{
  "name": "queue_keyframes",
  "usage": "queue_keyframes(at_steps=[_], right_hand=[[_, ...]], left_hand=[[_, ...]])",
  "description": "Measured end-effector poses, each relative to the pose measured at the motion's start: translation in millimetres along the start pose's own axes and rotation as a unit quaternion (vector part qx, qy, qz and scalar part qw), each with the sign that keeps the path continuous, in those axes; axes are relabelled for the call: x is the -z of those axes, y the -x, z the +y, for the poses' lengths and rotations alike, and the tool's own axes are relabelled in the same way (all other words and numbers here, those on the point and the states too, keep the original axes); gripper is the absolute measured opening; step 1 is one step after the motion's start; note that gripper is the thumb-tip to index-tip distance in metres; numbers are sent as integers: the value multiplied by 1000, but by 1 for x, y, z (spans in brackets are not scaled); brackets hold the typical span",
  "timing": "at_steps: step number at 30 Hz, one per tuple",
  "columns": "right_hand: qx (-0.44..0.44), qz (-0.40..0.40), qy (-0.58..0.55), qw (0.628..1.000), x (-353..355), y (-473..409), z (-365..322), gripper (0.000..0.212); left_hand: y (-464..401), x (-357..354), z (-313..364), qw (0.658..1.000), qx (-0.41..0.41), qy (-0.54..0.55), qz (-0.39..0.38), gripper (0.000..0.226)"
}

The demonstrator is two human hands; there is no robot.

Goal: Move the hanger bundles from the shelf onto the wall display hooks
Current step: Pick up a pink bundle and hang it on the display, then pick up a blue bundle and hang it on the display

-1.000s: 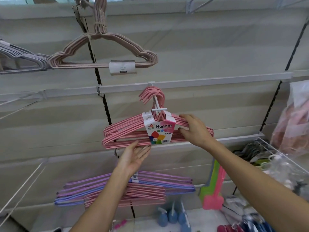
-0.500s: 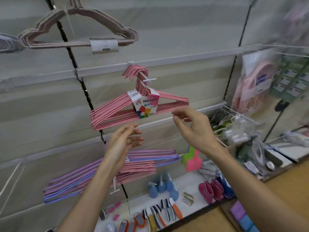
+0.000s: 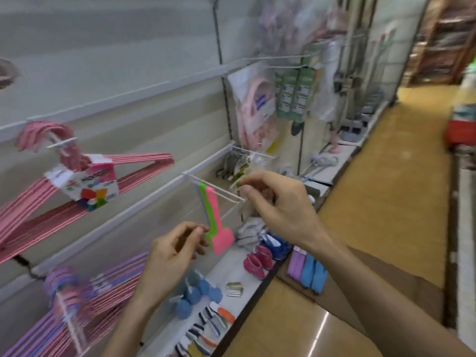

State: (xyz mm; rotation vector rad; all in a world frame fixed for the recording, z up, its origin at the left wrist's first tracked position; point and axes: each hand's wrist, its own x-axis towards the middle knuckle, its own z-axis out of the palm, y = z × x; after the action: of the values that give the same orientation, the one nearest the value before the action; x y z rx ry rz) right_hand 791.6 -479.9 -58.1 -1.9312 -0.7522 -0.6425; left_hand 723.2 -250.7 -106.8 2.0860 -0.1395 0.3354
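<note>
Head view, frame motion-blurred. Landmark: pink hanger bundle (image 3: 85,181), thin coated-wire hangers with curved necks, hung on a white wall hook (image 3: 61,143) at left. A glossy card sleeve (image 3: 86,185) wraps the bundle's neck; white with a pink band and a multicoloured emblem, print too smeared to read. Below the bundle, a second bundle of purple and pink hangers (image 3: 77,302) hangs on a lower hook. Right of the bundle, flat plastic pink and green paddle-shaped pieces (image 3: 215,222) hang from a white wire peg. Left hand (image 3: 172,256) is below and right of the bundle, apart from it, fingers loosely curled with tips near the thumb, holding nothing. Right hand (image 3: 280,204) is further right, also loosely curled and empty, in front of the wire peg's tip. Low shelf (image 3: 231,266) beneath: blue rounded items, small pink shoes.
</note>
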Motion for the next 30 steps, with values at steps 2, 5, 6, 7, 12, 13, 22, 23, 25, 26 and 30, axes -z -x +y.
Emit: queue_keyframes(at_steps=[2,5,6,7,12,13,22,23,25,26,30], right_hand=[[-16,17,12,1000,25,9,15,12],[-41,37,39,998,67,19,41,10],[-51,41,47,997,83,22,50,11],[-62,46,53,996,98,25,59,11],[-98,51,70,991,169,39,108,12],[-101,52,73,991,180,42,117,13],[-168,63,97,979,237,62,208,12],[-177,64,98,977,238,62,218,13],[-198,67,98,973,237,62,238,13],[-209,68,98,971,235,62,248,14],[-249,61,111,960,226,60,287,14]], left_hand=[[-13,-26,10,999,-31,-13,-32,23],[-33,-69,24,994,-75,-31,-69,27],[-39,-84,28,993,-80,-29,-78,27],[-45,-99,32,993,-81,-25,-85,27],[-68,-174,45,989,-84,-19,-116,18],[-72,-187,48,989,-84,-16,-123,18],[-100,-269,64,983,-48,0,-175,15],[-104,-275,63,983,-43,-1,-179,15],[-113,-284,62,982,-31,1,-187,15],[-118,-289,61,981,-24,4,-192,16],[-142,-305,48,977,1,20,-212,18]])
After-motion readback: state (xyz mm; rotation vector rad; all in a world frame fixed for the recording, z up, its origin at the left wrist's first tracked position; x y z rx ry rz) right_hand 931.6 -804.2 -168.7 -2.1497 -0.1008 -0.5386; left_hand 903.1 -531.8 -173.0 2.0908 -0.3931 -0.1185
